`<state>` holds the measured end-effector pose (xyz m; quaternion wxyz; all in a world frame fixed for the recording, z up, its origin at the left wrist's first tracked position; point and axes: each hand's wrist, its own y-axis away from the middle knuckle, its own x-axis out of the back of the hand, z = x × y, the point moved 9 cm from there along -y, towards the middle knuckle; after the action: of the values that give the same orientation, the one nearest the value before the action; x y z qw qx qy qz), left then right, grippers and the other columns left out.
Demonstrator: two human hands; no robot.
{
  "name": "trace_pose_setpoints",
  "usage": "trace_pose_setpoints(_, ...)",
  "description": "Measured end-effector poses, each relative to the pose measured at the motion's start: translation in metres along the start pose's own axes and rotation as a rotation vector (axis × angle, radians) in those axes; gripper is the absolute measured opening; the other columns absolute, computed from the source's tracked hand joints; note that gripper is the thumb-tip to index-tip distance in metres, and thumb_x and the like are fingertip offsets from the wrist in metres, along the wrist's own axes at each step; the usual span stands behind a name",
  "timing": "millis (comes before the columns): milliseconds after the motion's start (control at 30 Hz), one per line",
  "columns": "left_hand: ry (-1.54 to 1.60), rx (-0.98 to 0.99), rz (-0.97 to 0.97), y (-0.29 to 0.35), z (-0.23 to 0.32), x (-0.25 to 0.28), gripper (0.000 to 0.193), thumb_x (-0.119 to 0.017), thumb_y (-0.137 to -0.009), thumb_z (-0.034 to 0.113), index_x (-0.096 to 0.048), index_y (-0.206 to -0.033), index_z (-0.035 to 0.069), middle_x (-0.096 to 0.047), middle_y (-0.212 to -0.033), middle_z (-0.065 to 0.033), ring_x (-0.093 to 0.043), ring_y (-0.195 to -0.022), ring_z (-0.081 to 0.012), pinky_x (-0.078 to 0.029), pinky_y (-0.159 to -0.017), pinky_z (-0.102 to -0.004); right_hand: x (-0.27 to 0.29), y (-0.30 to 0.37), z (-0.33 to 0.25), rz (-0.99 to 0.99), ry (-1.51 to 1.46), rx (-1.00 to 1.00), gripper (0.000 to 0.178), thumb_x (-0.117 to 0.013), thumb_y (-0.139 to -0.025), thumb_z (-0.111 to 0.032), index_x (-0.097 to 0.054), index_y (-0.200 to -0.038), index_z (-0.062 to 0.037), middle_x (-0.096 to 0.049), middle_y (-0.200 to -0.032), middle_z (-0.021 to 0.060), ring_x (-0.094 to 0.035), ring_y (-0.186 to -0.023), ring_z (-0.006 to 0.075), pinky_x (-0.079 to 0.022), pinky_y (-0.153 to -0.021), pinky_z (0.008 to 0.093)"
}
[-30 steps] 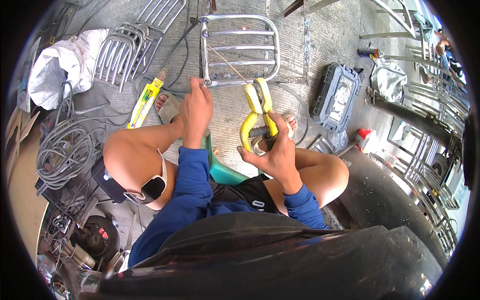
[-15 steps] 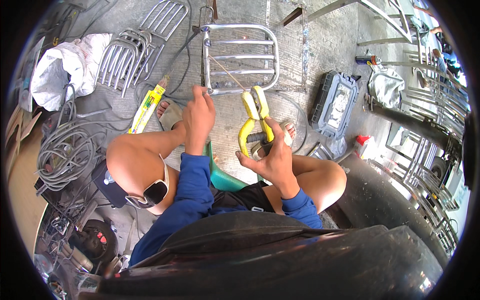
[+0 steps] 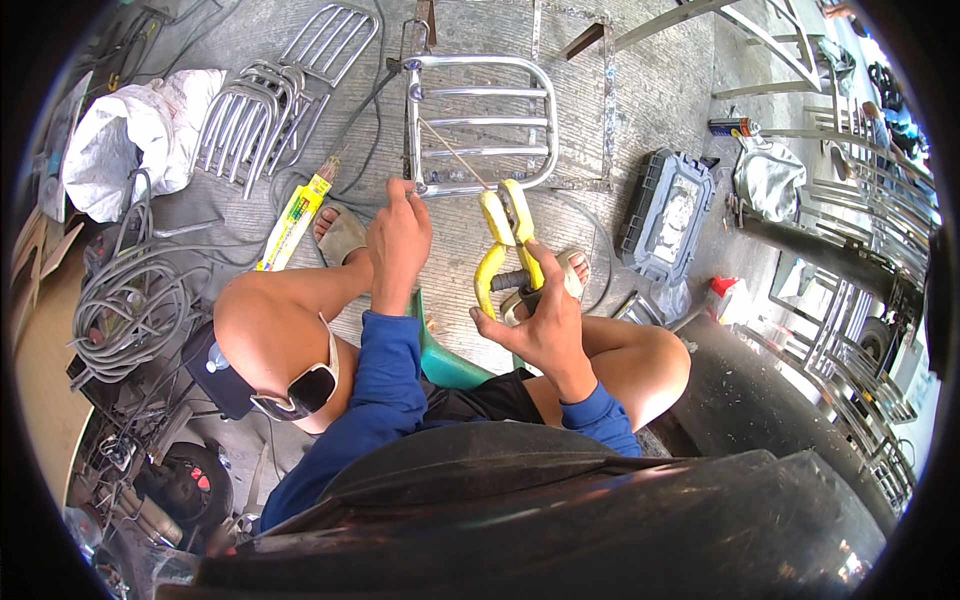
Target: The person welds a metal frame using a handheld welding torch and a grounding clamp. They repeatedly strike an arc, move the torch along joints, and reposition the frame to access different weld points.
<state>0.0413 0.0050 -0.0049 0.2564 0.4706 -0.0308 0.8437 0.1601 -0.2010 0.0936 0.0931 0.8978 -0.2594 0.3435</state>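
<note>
My right hand (image 3: 545, 330) is wrapped round a yellow electrode holder (image 3: 491, 272), a welding clamp with a dark coil between its handles. A thin welding rod (image 3: 452, 147) sticks out of its jaws, slanting up and left over a shiny metal tube rack (image 3: 485, 122) with several crossbars. The rack lies on the floor in front of me. My left hand (image 3: 397, 245) is closed, its fingertips beside the rack's near left corner. What it grips, if anything, is hidden, and I cannot tell whether it touches the rack.
Similar racks (image 3: 245, 120) are piled at left beside a white sack (image 3: 135, 140). A yellow rod packet (image 3: 298, 220) lies near my left foot, with coiled cables (image 3: 130, 300) further left. A grey toolbox (image 3: 665, 213) and spray can (image 3: 734, 127) stand at right.
The view has shifted slightly, so the rack and floor objects sit a little lower. Both hands keep nearly the same pose, and the rod still slants over the rack.
</note>
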Motion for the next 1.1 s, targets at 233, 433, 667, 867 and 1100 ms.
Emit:
trace_pose_setpoints(233, 0.007, 0.028, 0.004, 0.001, -0.002, 0.001, 0.019, -0.056, -0.108, 0.02, -0.053, -0.124, 0.011, -0.072, -0.076, -0.0272, -0.071, -0.076, -0.0521, -0.052, -0.067, -0.0641, 0.005, 0.001, -0.001, -0.014, -0.013, -0.039, 0.109, -0.1, -0.071, -0.038, -0.038, -0.154, -0.0021, -0.074, -0.104, 0.0183, -0.073, -0.071, 0.0247, -0.061, -0.07, 0.037)
trace_pose_setpoints(433, 0.001, 0.014, 0.007, 0.0, -0.002, 0.0, 0.019, -0.055, -0.108, 0.02, -0.052, -0.124, 0.011, -0.072, -0.075, -0.0273, -0.071, -0.075, -0.0518, -0.053, -0.067, -0.0639, 0.005, -0.002, -0.007, 0.0, 0.055, 0.013, 0.111, -0.1, -0.071, -0.038, -0.038, -0.154, -0.0003, -0.075, -0.111, 0.0208, -0.078, -0.085, 0.0307, -0.063, -0.076, 0.0419)
trace_pose_setpoints(667, -0.016, 0.039, -0.037, 0.0, -0.001, 0.001, 0.021, -0.055, -0.108, 0.021, -0.052, -0.125, 0.01, -0.074, -0.08, -0.0275, -0.072, -0.078, -0.0513, -0.055, -0.07, -0.0632, 0.003, -0.001, -0.002, -0.045, -0.005, -0.069, 0.109, -0.1, -0.072, -0.038, -0.039, -0.153, -0.0001, -0.072, -0.117, 0.0207, -0.074, -0.083, 0.0261, -0.061, -0.073, 0.0374)
trace_pose_setpoints(867, 0.003, 0.075, -0.053, 0.0, 0.001, 0.004, 0.024, -0.058, -0.106, 0.019, -0.054, -0.128, 0.009, -0.076, -0.093, -0.0276, -0.074, -0.092, -0.0507, -0.056, -0.08, -0.0614, 0.006, -0.004, -0.006, -0.008, -0.024, -0.04, 0.11, -0.101, -0.071, -0.038, -0.039, -0.154, -0.0015, -0.07, -0.115, 0.0199, -0.069, -0.079, 0.0209, -0.058, -0.069, 0.0349)
trace_pose_setpoints(1100, -0.056, 0.086, -0.059, -0.001, -0.001, 0.004, 0.026, -0.055, -0.108, 0.022, -0.055, -0.13, 0.01, -0.076, -0.092, -0.028, -0.074, -0.092, -0.0504, -0.056, -0.081, -0.0617, 0.004, -0.005, -0.006, -0.018, 0.016, -0.033, 0.11, -0.101, -0.071, -0.037, -0.038, -0.154, -0.0012, -0.07, -0.126, 0.0257, -0.076, -0.093, 0.0285, -0.062, -0.079, 0.0377)
